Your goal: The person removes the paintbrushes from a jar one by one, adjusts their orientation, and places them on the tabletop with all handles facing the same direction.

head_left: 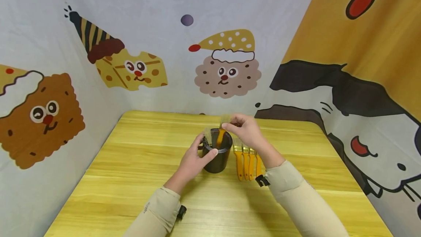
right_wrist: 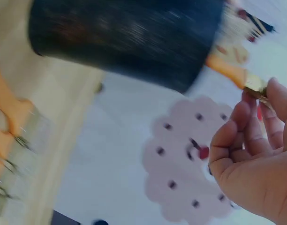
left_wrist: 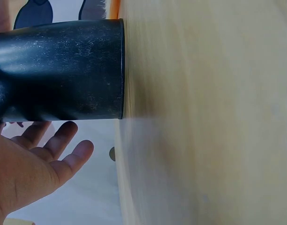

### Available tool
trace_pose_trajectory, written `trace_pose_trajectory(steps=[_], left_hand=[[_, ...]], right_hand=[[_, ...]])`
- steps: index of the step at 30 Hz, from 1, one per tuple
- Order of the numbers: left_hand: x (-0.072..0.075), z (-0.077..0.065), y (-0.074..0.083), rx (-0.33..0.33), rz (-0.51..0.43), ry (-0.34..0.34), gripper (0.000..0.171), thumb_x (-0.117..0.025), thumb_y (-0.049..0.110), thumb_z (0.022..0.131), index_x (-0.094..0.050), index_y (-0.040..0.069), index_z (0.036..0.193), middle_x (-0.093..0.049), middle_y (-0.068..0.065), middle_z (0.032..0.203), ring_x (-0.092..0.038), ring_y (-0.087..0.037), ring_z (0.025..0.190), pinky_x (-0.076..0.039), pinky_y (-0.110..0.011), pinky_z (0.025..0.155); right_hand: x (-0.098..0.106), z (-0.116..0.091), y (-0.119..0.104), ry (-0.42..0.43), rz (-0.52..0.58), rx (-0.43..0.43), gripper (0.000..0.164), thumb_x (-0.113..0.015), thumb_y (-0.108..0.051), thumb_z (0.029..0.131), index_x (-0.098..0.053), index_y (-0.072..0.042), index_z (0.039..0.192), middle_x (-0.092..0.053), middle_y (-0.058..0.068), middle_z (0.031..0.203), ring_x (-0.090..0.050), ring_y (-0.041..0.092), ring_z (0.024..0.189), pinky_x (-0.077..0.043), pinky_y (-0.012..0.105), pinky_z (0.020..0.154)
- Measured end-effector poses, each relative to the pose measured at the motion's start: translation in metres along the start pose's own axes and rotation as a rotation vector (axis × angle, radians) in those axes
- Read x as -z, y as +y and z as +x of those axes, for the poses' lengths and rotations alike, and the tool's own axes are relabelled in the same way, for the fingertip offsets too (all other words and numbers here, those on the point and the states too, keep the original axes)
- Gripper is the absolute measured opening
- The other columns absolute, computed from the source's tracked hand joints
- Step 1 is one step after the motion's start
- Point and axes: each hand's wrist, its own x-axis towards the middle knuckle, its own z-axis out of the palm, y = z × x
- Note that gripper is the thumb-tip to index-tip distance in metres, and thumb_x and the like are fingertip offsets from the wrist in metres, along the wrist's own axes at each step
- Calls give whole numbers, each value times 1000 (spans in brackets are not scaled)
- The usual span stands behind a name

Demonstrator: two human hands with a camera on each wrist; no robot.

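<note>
A black cup (head_left: 215,162) stands on the table, a small handle on its left side. My left hand (head_left: 194,160) holds it near the rim, thumb at the front. In the left wrist view, several fingers (left_wrist: 71,159) of this hand lie spread beside the cup wall. Above the cup, my right hand (head_left: 246,129) pinches a paintbrush (head_left: 220,136) at its metal band; bristles point up and the orange handle reaches down inside. Pale bristles of another paintbrush (head_left: 208,134) stick up at the cup's left rim.
Several orange-handled paintbrushes (head_left: 246,164) lie side by side to the right of the cup, partly under my right forearm. The wooden table (head_left: 131,178) ends at a cloth backdrop (head_left: 158,3) with cartoon prints.
</note>
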Motion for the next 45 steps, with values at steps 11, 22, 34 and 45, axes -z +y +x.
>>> trace_pose_trajectory(steps=[11, 22, 34, 45], left_hand=[[1, -2, 0, -3, -9, 7, 89, -69, 69, 95, -23, 46, 168, -40, -8, 171, -44, -40, 155, -42, -70, 117], [-1, -2, 2, -8, -11, 7, 89, -69, 68, 96, -23, 45, 169, -42, -8, 170, -47, -39, 152, -44, -70, 116], [-1, -3, 3, 11, 6, 18, 90, -69, 69, 95, -24, 44, 169, -41, -10, 170, -47, -40, 152, -43, -70, 117], [-2, -3, 3, 5, 11, 20, 88, -69, 69, 95, -24, 47, 168, -42, -9, 170, -45, -40, 153, -43, -71, 116]], right_hand=[[80, -14, 3, 305, 239, 13, 20, -78, -31, 100, -77, -12, 106, -74, -12, 84, -67, 10, 81, -58, 19, 77], [118, -33, 79, 213, 92, -333, 36, -72, -46, 103, -68, -10, 107, -70, -16, 81, -63, 7, 81, -55, 22, 74], [105, -42, 162, 17, -74, -513, 61, -66, -55, 104, -65, -2, 133, -74, 6, 105, -68, 24, 97, -59, 38, 85], [81, -44, 182, -57, -199, -506, 49, -67, -32, 107, -65, 9, 133, -78, 12, 100, -71, 18, 88, -58, 33, 79]])
